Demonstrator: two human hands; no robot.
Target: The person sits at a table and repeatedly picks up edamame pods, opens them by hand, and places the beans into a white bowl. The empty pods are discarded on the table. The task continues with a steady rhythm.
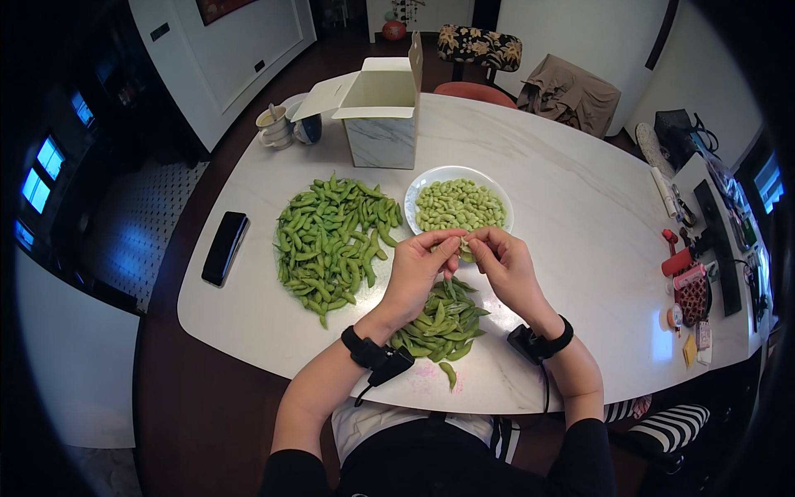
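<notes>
Between my fingertips is an edamame pod (466,251), partly covered by the fingers. My left hand (425,261) pinches one end of it and my right hand (502,255) the other. Both hands hover at the near rim of a white plate (412,205) that holds shelled green soybeans (461,204). Below them on the tabletop lies a pile of flatter pods (444,326), partly hidden by my left wrist. One single pod (448,375) rests apart, close to the table's front edge. A large heap of plump pods (329,239) spreads to the left of the plate.
A black smartphone (225,248) lies at the left. Behind the heap stand an open cardboard box (380,141), a striped mug (274,132) and a dark blue cup (308,129). Bottles, a patterned pouch (692,298) and other clutter line the table's right side. Cables hang from both wrist straps.
</notes>
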